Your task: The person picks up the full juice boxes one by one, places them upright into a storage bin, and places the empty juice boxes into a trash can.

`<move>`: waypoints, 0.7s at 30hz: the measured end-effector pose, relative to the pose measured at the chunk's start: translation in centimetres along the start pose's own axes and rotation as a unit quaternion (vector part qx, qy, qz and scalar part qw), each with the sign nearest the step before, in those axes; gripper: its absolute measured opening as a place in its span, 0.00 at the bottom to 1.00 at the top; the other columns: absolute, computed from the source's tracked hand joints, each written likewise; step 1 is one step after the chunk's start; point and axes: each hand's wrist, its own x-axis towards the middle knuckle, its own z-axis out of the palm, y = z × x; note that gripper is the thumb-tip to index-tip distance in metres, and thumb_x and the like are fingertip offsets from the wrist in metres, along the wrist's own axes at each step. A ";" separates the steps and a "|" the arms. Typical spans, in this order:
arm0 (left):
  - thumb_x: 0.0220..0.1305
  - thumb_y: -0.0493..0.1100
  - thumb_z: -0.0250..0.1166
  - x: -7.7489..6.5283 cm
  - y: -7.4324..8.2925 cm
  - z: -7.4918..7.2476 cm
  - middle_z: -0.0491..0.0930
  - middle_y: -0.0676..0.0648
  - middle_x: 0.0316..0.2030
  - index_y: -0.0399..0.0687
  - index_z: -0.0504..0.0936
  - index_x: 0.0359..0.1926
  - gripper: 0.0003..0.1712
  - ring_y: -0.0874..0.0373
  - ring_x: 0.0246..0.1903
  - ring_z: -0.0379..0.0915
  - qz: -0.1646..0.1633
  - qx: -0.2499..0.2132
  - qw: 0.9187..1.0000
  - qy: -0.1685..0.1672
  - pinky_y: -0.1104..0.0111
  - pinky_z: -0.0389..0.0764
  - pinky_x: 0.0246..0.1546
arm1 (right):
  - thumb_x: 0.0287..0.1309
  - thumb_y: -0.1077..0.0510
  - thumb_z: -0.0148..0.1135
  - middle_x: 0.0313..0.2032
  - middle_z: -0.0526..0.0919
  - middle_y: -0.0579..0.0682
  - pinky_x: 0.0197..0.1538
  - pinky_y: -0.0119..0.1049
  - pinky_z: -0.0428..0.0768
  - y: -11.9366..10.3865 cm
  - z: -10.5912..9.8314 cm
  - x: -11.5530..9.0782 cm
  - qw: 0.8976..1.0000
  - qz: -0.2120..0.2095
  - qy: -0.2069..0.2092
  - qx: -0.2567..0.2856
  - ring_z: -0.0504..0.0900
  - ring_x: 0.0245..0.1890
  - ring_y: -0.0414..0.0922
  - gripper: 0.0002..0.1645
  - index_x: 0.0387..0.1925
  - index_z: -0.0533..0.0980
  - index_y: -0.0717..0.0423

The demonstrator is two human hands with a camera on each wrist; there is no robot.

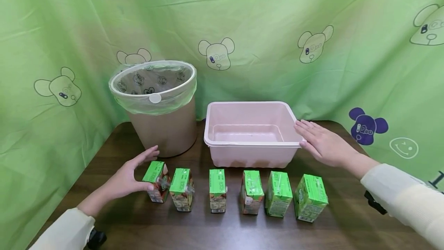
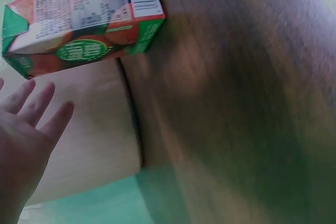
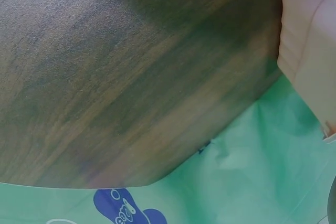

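Observation:
Six would be too many to count, so several green-topped drink cartons stand in a row; the leftmost carton (image 1: pixel 157 180) has a red side and a clear plastic piece on its right. My left hand (image 1: pixel 126 174) is beside that carton, thumb and fingers spread around its left side. In the left wrist view the fingers (image 2: pixel 37 106) are straight, with a gap to the carton (image 2: pixel 86 24). At the right, my right hand (image 1: pixel 322 144) lies with straight fingers at the rim of a pink basin (image 1: pixel 253 155). The right wrist view shows only the basin's side (image 3: pixel 307 40), not the fingers.
A beige waste bin (image 1: pixel 166 130) with a clear liner stands behind the left carton. Other cartons, such as the middle one (image 1: pixel 217 190) and the rightmost one (image 1: pixel 311 198), stand before the basin on the dark wooden table (image 1: pixel 236 234). A green curtain (image 1: pixel 263 7) hangs behind.

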 end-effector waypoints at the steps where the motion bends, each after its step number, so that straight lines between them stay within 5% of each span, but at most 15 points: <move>1: 0.43 0.40 0.79 -0.1 -0.2 0.1 0.69 0.48 0.65 0.53 0.55 0.75 0.60 0.53 0.63 0.66 -0.003 -0.017 1.000 -0.001 0.67 0.67 0.61 | 0.72 0.52 0.48 0.63 0.68 0.69 0.73 0.37 0.48 0.0 0.0 0.0 1.000 0.000 0.000 0.001 0.64 0.66 0.61 0.30 0.64 0.66 0.72; 5: 0.46 0.39 0.78 -0.2 -1.0 0.5 0.69 0.44 0.64 0.49 0.56 0.74 0.57 0.49 0.63 0.64 -0.008 -0.077 0.997 -0.011 0.67 0.67 0.60 | 0.72 0.52 0.48 0.63 0.68 0.69 0.73 0.38 0.49 0.0 0.0 0.0 1.000 0.002 0.003 0.002 0.65 0.65 0.61 0.30 0.64 0.66 0.72; 10: 0.49 0.38 0.77 -0.1 -1.8 0.8 0.70 0.40 0.62 0.45 0.58 0.73 0.53 0.57 0.60 0.67 -0.037 -0.150 0.987 -0.036 0.72 0.68 0.57 | 0.72 0.52 0.48 0.63 0.68 0.68 0.73 0.38 0.49 0.1 0.0 0.0 1.000 0.003 0.004 0.004 0.65 0.65 0.61 0.30 0.64 0.66 0.71; 17: 0.51 0.31 0.73 0.4 -2.7 1.2 0.70 0.36 0.59 0.40 0.59 0.70 0.48 0.49 0.53 0.74 -0.041 -0.318 0.942 -0.098 0.61 0.80 0.49 | 0.72 0.53 0.48 0.64 0.67 0.68 0.73 0.37 0.49 0.1 0.1 0.0 1.000 0.009 -0.001 0.010 0.63 0.67 0.59 0.30 0.65 0.65 0.71; 21: 0.51 0.31 0.74 0.7 -2.9 1.2 0.68 0.38 0.63 0.43 0.62 0.70 0.46 0.47 0.55 0.73 -0.045 -0.337 0.934 -0.113 0.60 0.80 0.49 | 0.72 0.54 0.48 0.64 0.67 0.68 0.73 0.38 0.49 0.1 0.3 -0.1 1.000 0.009 0.001 0.015 0.57 0.71 0.53 0.29 0.66 0.64 0.70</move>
